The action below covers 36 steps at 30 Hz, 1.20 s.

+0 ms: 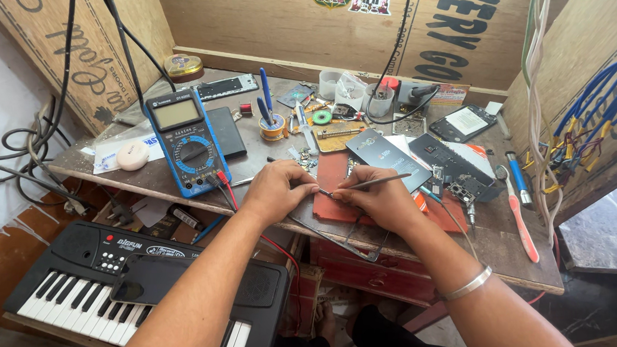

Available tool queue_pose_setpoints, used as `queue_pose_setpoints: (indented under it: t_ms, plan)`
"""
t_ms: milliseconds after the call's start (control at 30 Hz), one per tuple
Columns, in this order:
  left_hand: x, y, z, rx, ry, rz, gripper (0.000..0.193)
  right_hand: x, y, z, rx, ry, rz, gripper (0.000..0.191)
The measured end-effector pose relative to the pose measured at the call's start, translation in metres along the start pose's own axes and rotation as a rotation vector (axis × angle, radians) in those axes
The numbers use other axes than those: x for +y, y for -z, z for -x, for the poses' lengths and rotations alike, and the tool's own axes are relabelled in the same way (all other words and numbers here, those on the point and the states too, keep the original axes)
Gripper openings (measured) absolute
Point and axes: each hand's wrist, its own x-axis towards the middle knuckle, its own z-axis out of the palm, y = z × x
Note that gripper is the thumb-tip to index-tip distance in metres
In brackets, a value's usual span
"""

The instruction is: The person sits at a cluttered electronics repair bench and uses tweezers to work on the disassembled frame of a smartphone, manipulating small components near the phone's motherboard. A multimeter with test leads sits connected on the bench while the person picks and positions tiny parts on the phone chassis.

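Observation:
My left hand [279, 185] is closed on the top edge of a thin black phone frame [340, 241], which hangs over the front edge of the wooden bench [147, 178]. My right hand [380, 199] grips a slim metal tool [365, 184] like a pen, its tip touching the frame next to my left fingers. A red mat [330, 176] lies under both hands. A metal bangle sits on my right wrist.
A blue multimeter [186, 141] with red and black leads stands at left. Phones and back covers [386, 159], a circuit board, small cups and a toothbrush [518, 215] crowd the bench. An electronic keyboard [117, 289] sits below at left. Cables hang on both sides.

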Motion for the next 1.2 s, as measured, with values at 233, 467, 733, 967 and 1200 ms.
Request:
queue_pose_setpoints:
  t_ms: [233, 467, 733, 967, 1200]
  plan:
    - [0.003, 0.003, 0.002, 0.0, 0.018, 0.0, 0.016, -0.001, 0.008, -0.007, -0.09, -0.046, -0.086, 0.016]
    - [0.006, 0.004, 0.002, -0.007, 0.031, 0.008, 0.016, 0.0, 0.005, 0.002, -0.022, 0.044, -0.157, 0.015]
    - [0.006, 0.005, 0.002, -0.012, 0.029, 0.016, 0.018, -0.001, 0.0, 0.005, 0.033, 0.111, -0.019, 0.013]
    - [0.005, 0.003, 0.002, -0.012, 0.03, 0.019, 0.018, -0.003, 0.002, 0.007, 0.072, 0.047, -0.003, 0.012]
    - [0.002, 0.002, 0.002, -0.003, 0.023, 0.007, 0.017, -0.006, -0.003, 0.008, 0.097, 0.071, 0.075, 0.013]
